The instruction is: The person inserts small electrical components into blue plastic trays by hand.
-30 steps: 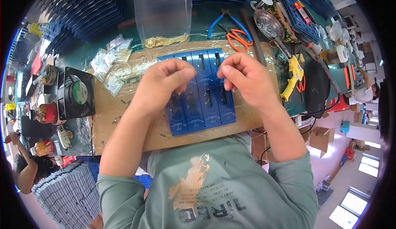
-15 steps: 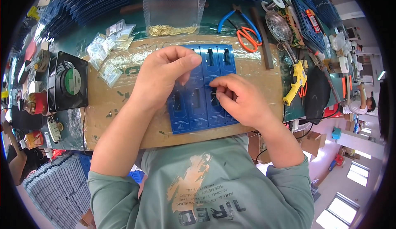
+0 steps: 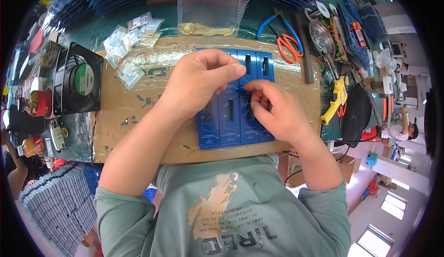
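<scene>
A panel of blue circuit boards (image 3: 231, 139) with dark slots lies flat before me, partly hidden under both hands. Above its upper middle hovers my left hand (image 3: 203, 81), thumb and forefinger pinched together; whatever is in the pinch is too small to make out. My right hand (image 3: 280, 113) rests close over the panel's right half, fingers curled and thumb bent in toward them. What these fingers hold, if anything, is hidden. The two sets of fingertips are close together but apart.
Beyond the panel stands a clear plastic tray (image 3: 210, 14) with thin gold-coloured pins (image 3: 208, 29). Small plastic packets (image 3: 122, 44) and a black fan (image 3: 78, 79) are on the left. Blue-handled pliers (image 3: 289, 28), orange-handled scissors (image 3: 290, 49) and a yellow-handled soldering gun (image 3: 336, 99) lie right.
The whole scene has shifted to the right in the picture. My left hand has moved slightly right over the panel, and the fingertips of both hands have come nearer each other.
</scene>
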